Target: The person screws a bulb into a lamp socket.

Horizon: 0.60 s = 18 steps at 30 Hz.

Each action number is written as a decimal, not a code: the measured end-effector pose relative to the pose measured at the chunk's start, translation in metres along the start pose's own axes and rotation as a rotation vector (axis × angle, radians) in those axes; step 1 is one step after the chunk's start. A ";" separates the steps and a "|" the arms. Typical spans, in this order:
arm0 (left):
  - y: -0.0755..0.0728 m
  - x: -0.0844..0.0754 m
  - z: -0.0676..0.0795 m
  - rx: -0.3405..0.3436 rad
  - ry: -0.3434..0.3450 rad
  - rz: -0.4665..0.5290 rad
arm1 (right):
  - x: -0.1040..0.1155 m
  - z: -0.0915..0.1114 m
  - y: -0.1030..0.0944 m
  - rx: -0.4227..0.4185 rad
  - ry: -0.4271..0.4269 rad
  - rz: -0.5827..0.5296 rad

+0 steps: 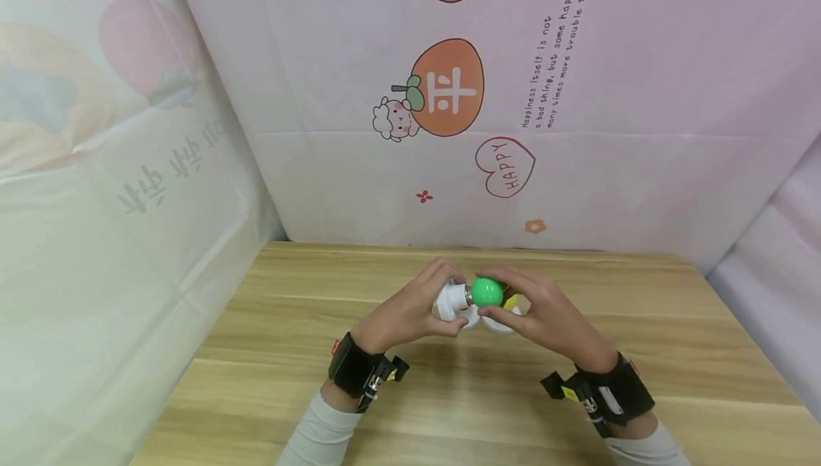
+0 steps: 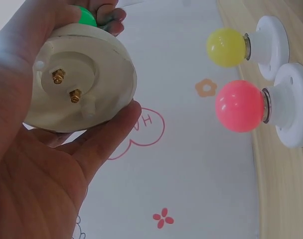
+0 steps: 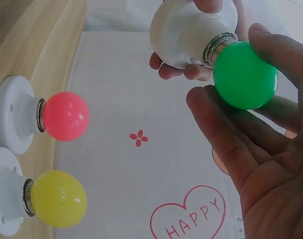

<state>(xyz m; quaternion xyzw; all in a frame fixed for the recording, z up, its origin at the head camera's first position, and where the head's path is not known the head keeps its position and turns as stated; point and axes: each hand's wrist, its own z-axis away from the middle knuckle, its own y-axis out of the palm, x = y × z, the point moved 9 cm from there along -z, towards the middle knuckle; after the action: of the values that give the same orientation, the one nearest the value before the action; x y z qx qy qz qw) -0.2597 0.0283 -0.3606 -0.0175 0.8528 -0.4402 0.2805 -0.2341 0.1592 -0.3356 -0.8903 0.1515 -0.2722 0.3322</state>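
My left hand [image 1: 420,306] grips a white lamp holder [image 1: 452,299] by its round base, off the table. Its hollow underside, with two brass screws [image 2: 75,95], faces the left wrist camera. A green light bulb [image 3: 245,74] sits at the holder's mouth, its silvery metal thread [image 3: 219,47] partly showing. The fingers and thumb of my right hand [image 1: 545,313] hold this bulb round its sides. How deep the thread sits inside the holder is hidden.
Beyond the hands, a pink bulb [image 2: 240,106] and a yellow bulb [image 2: 226,47] stand upright in white lamp holders on the wooden table [image 1: 474,395]. In the head view my hands largely cover them. Printed cloth [image 1: 321,95] hangs behind and at the sides.
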 end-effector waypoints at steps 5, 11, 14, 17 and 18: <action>0.000 -0.002 0.000 -0.011 0.027 -0.014 | -0.005 0.001 0.003 0.015 0.041 0.002; 0.002 -0.001 0.000 0.001 0.020 -0.024 | -0.009 0.002 0.004 0.025 0.068 -0.003; 0.003 -0.001 0.000 0.006 0.018 -0.027 | -0.008 0.002 0.004 0.024 0.059 -0.001; 0.003 -0.002 0.000 0.006 0.020 -0.032 | -0.007 0.002 0.003 0.018 0.049 0.009; 0.003 -0.002 0.000 0.005 0.020 -0.034 | -0.007 0.001 0.003 0.013 0.046 0.013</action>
<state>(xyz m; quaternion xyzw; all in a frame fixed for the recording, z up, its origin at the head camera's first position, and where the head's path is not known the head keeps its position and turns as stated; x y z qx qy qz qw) -0.2580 0.0307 -0.3617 -0.0268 0.8539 -0.4473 0.2646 -0.2390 0.1609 -0.3409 -0.8806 0.1631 -0.2914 0.3363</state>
